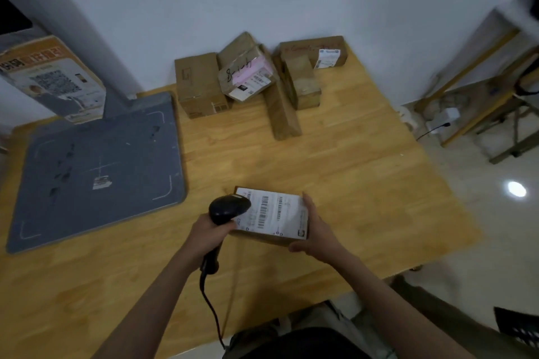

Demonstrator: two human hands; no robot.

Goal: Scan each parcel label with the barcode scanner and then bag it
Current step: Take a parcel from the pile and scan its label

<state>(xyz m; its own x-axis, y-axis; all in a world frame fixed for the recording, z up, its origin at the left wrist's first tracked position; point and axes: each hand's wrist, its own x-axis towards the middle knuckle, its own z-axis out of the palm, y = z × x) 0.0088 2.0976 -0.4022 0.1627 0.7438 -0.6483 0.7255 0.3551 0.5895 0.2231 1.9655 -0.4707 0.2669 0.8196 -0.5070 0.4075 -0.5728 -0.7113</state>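
Note:
A small cardboard parcel (277,237) with a white barcode label (274,214) on top lies near the middle of the wooden table (364,183). My right hand (316,232) grips the parcel's right end. My left hand (208,234) holds a black corded barcode scanner (229,207) by its handle. The scanner's head hangs over the label's left edge.
Several more cardboard parcels (250,76) are piled at the table's far edge against the wall. A grey scale pad (96,169) with a post covers the left of the table. The scanner's cable (211,312) trails toward me. At right, the table edge drops to the floor.

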